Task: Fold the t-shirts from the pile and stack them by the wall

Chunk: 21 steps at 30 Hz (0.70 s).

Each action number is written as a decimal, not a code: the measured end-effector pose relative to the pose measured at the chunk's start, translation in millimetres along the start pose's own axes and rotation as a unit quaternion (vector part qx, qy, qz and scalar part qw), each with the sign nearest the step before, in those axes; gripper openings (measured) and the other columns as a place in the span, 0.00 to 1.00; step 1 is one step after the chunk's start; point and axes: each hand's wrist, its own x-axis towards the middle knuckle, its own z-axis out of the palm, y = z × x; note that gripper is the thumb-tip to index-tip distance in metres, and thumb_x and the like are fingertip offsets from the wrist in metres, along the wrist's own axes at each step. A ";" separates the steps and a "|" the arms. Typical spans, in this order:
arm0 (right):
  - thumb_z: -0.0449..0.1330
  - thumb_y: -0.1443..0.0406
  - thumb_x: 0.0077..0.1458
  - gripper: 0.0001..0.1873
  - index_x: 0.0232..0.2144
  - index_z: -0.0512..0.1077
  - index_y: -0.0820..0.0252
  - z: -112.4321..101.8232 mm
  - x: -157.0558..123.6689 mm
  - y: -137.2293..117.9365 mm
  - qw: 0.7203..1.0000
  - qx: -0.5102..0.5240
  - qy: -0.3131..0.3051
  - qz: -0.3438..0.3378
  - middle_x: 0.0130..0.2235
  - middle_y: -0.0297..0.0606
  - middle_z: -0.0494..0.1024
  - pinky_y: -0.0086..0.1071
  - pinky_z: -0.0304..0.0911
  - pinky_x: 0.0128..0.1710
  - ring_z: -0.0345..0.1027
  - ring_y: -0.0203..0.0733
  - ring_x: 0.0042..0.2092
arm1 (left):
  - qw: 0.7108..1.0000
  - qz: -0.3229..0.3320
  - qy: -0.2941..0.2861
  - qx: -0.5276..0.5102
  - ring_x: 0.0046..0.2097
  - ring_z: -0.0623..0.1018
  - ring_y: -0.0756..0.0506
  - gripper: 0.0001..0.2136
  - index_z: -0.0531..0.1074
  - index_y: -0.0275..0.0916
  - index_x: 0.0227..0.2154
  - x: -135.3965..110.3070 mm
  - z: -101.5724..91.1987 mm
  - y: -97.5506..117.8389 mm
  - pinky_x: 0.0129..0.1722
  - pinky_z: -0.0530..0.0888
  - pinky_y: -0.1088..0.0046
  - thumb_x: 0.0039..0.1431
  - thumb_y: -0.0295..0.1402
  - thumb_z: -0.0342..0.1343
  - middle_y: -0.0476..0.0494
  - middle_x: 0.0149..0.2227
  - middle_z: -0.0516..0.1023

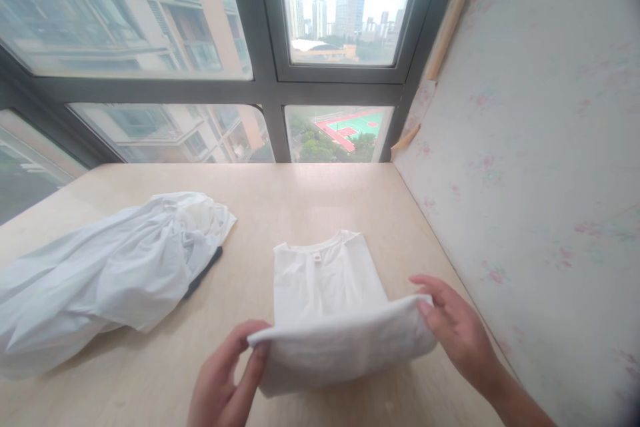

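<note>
A white T-shirt point(325, 280) lies partly folded on the pale wooden table point(310, 193), its neck with a small label pointing towards the window. The near part of the shirt is lifted and doubled over. My left hand point(225, 377) pinches the left corner of that lifted fold between thumb and fingers. My right hand point(457, 330) grips the right corner, fingers closed over the cloth edge.
A loose pile of white clothes point(100, 273) with something dark beneath its edge lies on the left of the table. A wall with faded floral paper point(540, 180) rises along the right side. Large windows point(200, 47) stand behind the table's far edge.
</note>
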 end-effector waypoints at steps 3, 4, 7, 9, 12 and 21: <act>0.54 0.57 0.62 0.22 0.55 0.67 0.59 26.3 65.3 -5.1 0.994 0.090 -0.026 0.063 0.31 0.35 0.76 0.27 0.67 0.28 0.71 0.37 0.30 | 0.998 -0.045 0.019 -0.048 0.37 0.79 0.44 0.16 0.73 0.39 0.41 54.9 17.8 -11.3 0.35 0.77 0.72 0.62 0.47 0.52 0.44 0.36 0.80; 0.53 0.57 0.62 0.22 0.55 0.66 0.59 38.0 87.0 -1.5 0.991 0.096 -0.041 0.083 0.29 0.32 0.75 0.27 0.64 0.26 0.68 0.36 0.27 | 0.996 -0.064 0.012 -0.052 0.37 0.79 0.44 0.17 0.72 0.39 0.43 73.2 25.5 -19.2 0.35 0.76 0.72 0.63 0.47 0.50 0.44 0.37 0.80; 0.51 0.58 0.61 0.22 0.54 0.68 0.61 75.2 139.2 22.3 0.991 0.034 -0.060 0.114 0.26 0.30 0.72 0.27 0.60 0.27 0.65 0.35 0.26 | 0.994 -0.108 0.016 0.032 0.36 0.79 0.45 0.17 0.71 0.39 0.43 117.7 48.1 -50.5 0.36 0.74 0.71 0.64 0.46 0.47 0.44 0.37 0.80; 0.51 0.60 0.60 0.22 0.54 0.69 0.63 97.0 158.9 42.1 0.988 -0.036 -0.072 0.134 0.28 0.32 0.73 0.30 0.63 0.32 0.67 0.37 0.29 | 0.987 -0.132 0.023 0.090 0.35 0.79 0.45 0.15 0.71 0.38 0.44 134.7 60.0 -71.3 0.37 0.73 0.70 0.62 0.42 0.48 0.43 0.36 0.79; 0.56 0.61 0.57 0.23 0.54 0.69 0.63 117.0 167.6 65.5 0.982 -0.087 -0.081 0.145 0.32 0.36 0.76 0.35 0.65 0.40 0.70 0.41 0.34 | 0.981 -0.148 0.016 0.126 0.34 0.78 0.45 0.17 0.70 0.38 0.50 141.4 69.7 -91.0 0.38 0.73 0.68 0.60 0.38 0.51 0.44 0.36 0.79; 0.47 0.68 0.62 0.24 0.59 0.66 0.61 121.1 121.5 55.6 0.961 -0.254 -0.013 -0.108 0.62 0.49 0.65 0.48 0.56 0.63 0.56 0.51 0.64 | 0.940 0.064 0.040 0.333 0.62 0.67 0.33 0.23 0.64 0.33 0.60 106.7 85.4 -56.2 0.58 0.67 0.51 0.64 0.34 0.49 0.27 0.60 0.67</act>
